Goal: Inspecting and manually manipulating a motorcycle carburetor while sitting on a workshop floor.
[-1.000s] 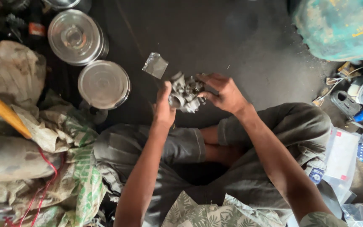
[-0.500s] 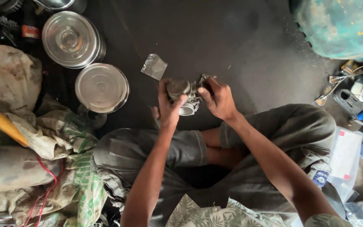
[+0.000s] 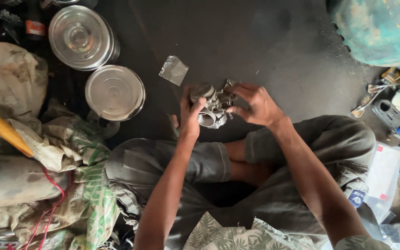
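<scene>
I sit cross-legged on a dark floor and hold a small grey metal carburettor [image 3: 211, 107] in front of my knees. My left hand [image 3: 190, 115] grips its left side, thumb over the top. From the right, my right hand [image 3: 254, 105] closes its fingers on the part's upper right corner. A round opening in the part faces down towards me. A small clear plastic bag [image 3: 174, 70] lies flat on the floor just beyond my hands.
Two round steel containers with lids [image 3: 80, 36] [image 3: 115, 92] stand at the far left. Worn sacks [image 3: 47, 185] and a yellow wooden handle [image 3: 3, 130] lie to my left. A teal drum [image 3: 380, 28] is at the top right, with small tools and parts [image 3: 394, 111] below it.
Both hands have turned the carburettor, so its round opening now points down at me. The hands stayed in the same place above my knees.
</scene>
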